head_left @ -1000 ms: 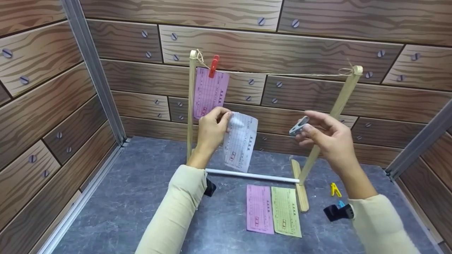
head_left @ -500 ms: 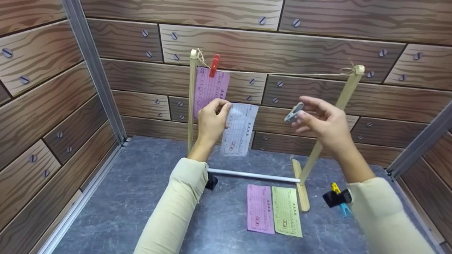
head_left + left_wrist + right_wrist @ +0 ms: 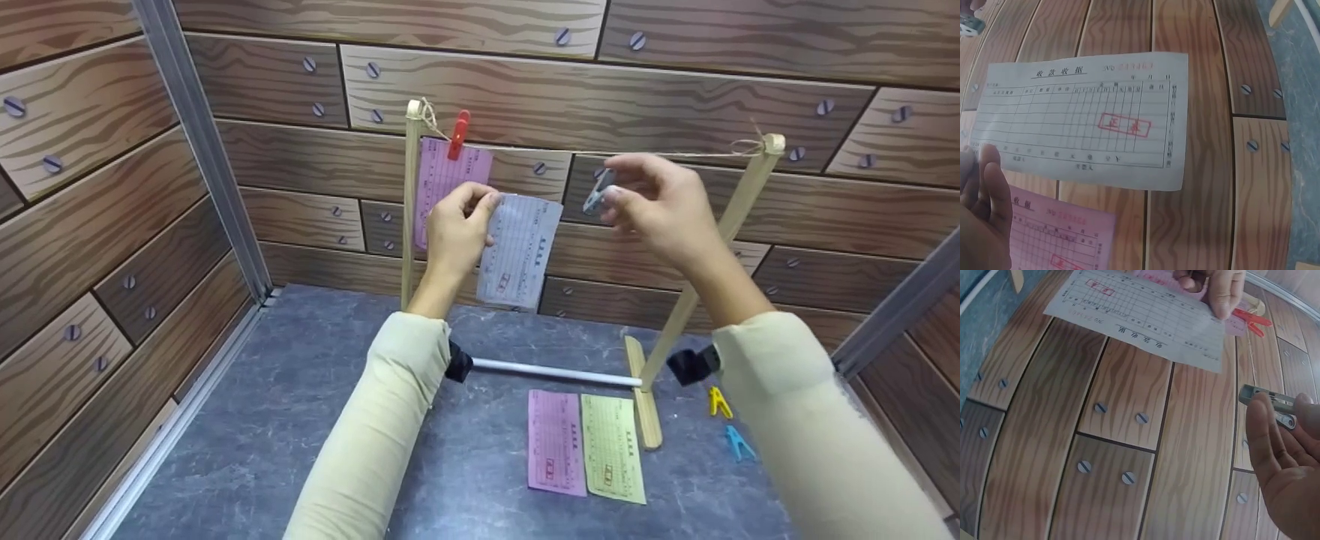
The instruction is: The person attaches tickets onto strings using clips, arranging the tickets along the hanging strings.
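Observation:
My left hand (image 3: pixel 459 229) pinches a white printed receipt slip (image 3: pixel 520 251) by its upper left corner, and the slip hangs below the string (image 3: pixel 585 152). In the left wrist view the slip (image 3: pixel 1081 121) shows ruled columns and a red stamp box. A grey clothespin (image 3: pixel 599 191) is held between the thumb and fingers of my right hand (image 3: pixel 664 210), just under the string and right of the slip. Behind my left hand a pink slip (image 3: pixel 450 176) hangs from the string under a red clothespin (image 3: pixel 459 135).
The string runs between two wooden posts (image 3: pixel 411 217) joined low by a white rod (image 3: pixel 555 372). On the grey tabletop (image 3: pixel 300 450) lie a pink slip (image 3: pixel 555 442) and a green slip (image 3: pixel 613 448). Yellow (image 3: pixel 720 403) and blue (image 3: pixel 739 443) clothespins lie at the right.
Both hands have risen toward the string, the left lifting the white slip. The right hand has also moved left with the grey clothespin, closer to the slip.

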The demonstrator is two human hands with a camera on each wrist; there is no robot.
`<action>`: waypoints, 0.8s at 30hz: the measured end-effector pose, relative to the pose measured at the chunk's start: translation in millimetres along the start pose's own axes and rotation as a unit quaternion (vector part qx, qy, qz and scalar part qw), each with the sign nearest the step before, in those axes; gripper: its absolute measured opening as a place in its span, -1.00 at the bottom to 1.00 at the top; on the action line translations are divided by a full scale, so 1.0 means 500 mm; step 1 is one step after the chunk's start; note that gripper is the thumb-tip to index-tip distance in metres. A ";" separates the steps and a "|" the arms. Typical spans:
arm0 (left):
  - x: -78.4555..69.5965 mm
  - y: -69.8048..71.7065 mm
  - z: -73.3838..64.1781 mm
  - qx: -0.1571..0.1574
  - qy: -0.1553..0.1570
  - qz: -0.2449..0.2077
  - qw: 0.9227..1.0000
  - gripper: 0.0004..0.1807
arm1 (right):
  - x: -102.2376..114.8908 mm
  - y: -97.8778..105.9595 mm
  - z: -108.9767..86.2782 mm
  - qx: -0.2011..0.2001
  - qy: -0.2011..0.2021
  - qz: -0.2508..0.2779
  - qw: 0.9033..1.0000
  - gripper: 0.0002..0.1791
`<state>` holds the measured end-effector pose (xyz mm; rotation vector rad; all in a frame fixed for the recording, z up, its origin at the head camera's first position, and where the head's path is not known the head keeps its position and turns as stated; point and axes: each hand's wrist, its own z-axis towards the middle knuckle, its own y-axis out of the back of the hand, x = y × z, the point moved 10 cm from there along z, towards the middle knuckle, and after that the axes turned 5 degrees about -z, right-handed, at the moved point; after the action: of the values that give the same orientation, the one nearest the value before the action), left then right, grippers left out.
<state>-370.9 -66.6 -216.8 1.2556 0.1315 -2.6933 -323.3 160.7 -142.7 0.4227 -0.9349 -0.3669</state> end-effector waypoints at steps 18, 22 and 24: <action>-0.053 -0.008 0.045 -0.025 -0.045 0.058 0.997 -0.88 | 0.075 -0.002 0.099 -0.075 -0.031 -0.106 0.991 -0.87; -0.060 -0.010 0.054 -0.032 -0.038 0.067 0.997 -0.88 | 0.083 -0.003 0.119 -0.102 -0.025 -0.104 0.989 -0.91; -0.062 -0.012 0.057 -0.034 -0.034 0.075 0.996 -0.88 | 0.080 -0.005 0.129 -0.107 -0.032 -0.095 0.989 -0.92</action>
<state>-374.1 -61.5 -174.6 1.1071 0.1140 -2.5764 -355.4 127.1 -82.5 0.3048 -0.9094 -0.6515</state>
